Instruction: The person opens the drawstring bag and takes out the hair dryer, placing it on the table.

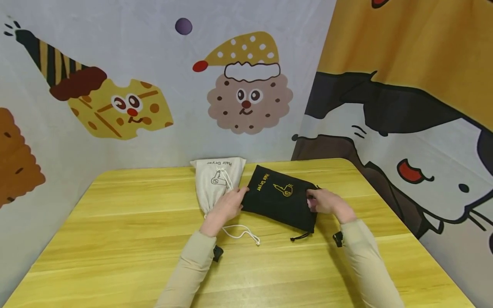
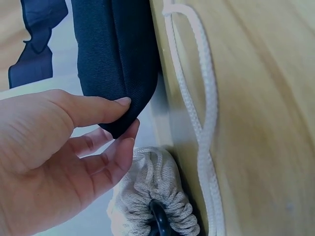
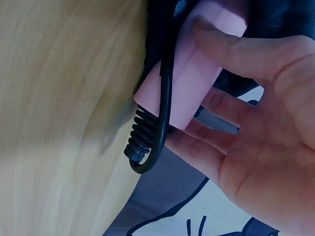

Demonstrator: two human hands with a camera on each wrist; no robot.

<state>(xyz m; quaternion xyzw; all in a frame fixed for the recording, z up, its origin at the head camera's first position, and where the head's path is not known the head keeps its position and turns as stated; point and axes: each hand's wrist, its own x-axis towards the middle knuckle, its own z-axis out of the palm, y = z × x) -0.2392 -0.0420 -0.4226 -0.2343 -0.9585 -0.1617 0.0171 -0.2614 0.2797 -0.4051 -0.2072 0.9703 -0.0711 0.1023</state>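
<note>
A black drawstring bag (image 1: 269,205) printed "Hair Dryer" in yellow lies on the table, its mouth to the right. My left hand (image 1: 227,205) pinches the bag's lower left corner between thumb and fingers, which the left wrist view shows close up. At the mouth, my right hand (image 1: 327,202) grips the pink handle of a hair dryer (image 3: 189,91), thumb on one side and fingers on the other. The dryer's black cord (image 3: 165,105) loops back from the handle's end toward the bag. The rest of the dryer is hidden inside the bag.
A beige "Hair Dryer" drawstring bag (image 1: 206,179) lies left of the black one, a black cord or loop (image 2: 160,216) showing at its gathered mouth. Its white drawstring (image 1: 240,226) trails over the wooden table (image 1: 115,239). Cartoon-printed cloth (image 1: 154,154) hangs behind and beside the table.
</note>
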